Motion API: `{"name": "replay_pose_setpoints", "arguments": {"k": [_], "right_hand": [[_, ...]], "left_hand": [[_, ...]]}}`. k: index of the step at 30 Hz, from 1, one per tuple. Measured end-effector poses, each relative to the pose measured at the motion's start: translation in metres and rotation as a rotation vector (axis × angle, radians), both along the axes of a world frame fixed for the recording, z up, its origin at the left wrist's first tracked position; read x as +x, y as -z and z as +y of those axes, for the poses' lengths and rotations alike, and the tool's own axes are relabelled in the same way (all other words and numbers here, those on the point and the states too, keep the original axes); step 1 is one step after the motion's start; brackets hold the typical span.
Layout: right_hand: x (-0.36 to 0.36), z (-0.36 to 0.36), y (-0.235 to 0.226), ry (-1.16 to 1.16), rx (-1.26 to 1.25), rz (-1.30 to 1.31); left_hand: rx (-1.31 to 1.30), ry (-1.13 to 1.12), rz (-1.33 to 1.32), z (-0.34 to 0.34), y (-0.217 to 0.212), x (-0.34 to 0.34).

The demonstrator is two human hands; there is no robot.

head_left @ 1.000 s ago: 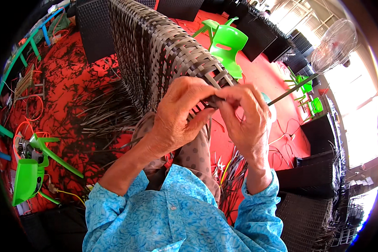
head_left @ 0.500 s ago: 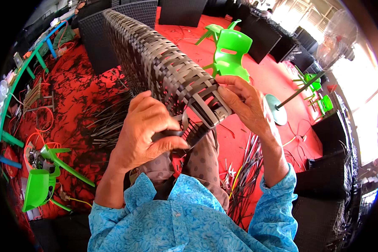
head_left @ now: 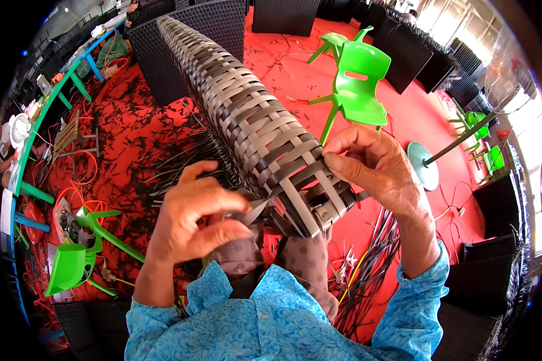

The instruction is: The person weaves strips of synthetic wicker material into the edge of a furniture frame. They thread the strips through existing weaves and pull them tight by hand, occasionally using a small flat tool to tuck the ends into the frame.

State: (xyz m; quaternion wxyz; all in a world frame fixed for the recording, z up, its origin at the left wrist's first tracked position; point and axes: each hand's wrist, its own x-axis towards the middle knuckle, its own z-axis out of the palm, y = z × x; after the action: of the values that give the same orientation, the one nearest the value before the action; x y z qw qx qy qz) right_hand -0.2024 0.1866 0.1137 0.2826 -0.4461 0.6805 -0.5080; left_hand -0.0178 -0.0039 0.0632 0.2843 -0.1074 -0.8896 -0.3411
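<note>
A long piece woven from flat grey-brown plastic strips (head_left: 241, 102) slants from the far left down to my knees. Its near end shows bare frame bars (head_left: 328, 207) with gaps between the strips. My left hand (head_left: 196, 210) is beside that end, thumb and fingers apart, close to a loose strip end (head_left: 258, 210) that curls out of the weave. My right hand (head_left: 373, 165) pinches the right edge of the weave near its end, thumb and forefinger together. The other fingers of this hand are partly hidden.
A green plastic chair (head_left: 361, 84) stands ahead on the red floor (head_left: 271, 54), and another green chair (head_left: 69, 265) lies at lower left. Loose strips (head_left: 373, 265) are piled by my right leg. A pedestal fan (head_left: 424, 165) stands at right; dark woven panels (head_left: 397, 54) line the back.
My left thumb and fingers have come apart, away from the strip. The woven end has tipped, showing more of its top face. My right hand has shifted slightly along its edge.
</note>
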Motion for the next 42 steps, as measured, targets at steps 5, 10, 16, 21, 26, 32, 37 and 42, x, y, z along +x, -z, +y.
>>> {"name": "replay_pose_setpoints", "arguments": {"k": [5, 10, 16, 21, 26, 32, 37, 42], "right_hand": [[-0.002, -0.004, -0.006, -0.068, 0.017, 0.023], [-0.003, -0.003, -0.002, -0.07, 0.036, -0.007], [0.01, -0.004, -0.004, 0.064, -0.023, 0.246], [0.05, -0.004, -0.014, 0.039, -0.138, 1.099], [0.068, -0.016, -0.006, 0.108, -0.101, 1.332], [0.064, -0.012, 0.001, 0.151, -0.061, 1.54], [0.059, -0.012, 0.005, 0.223, -0.119, 1.571], [0.051, -0.01, 0.004, 0.247, -0.156, 1.462]], "left_hand": [[-0.233, -0.201, -0.016, 0.014, -0.019, -0.001], [-0.327, -0.27, 0.114, 0.021, -0.021, -0.001], [-0.132, -0.312, 0.218, 0.029, 0.019, -0.018], [-0.102, -0.309, 0.346, 0.029, 0.029, -0.033], [-0.044, -0.231, 0.297, 0.021, 0.024, -0.022], [0.919, 0.455, 0.018, 0.007, 0.026, -0.006], [0.422, 0.243, 0.164, 0.006, 0.027, -0.013], [0.341, 0.147, 0.194, 0.008, 0.028, -0.014]]}}
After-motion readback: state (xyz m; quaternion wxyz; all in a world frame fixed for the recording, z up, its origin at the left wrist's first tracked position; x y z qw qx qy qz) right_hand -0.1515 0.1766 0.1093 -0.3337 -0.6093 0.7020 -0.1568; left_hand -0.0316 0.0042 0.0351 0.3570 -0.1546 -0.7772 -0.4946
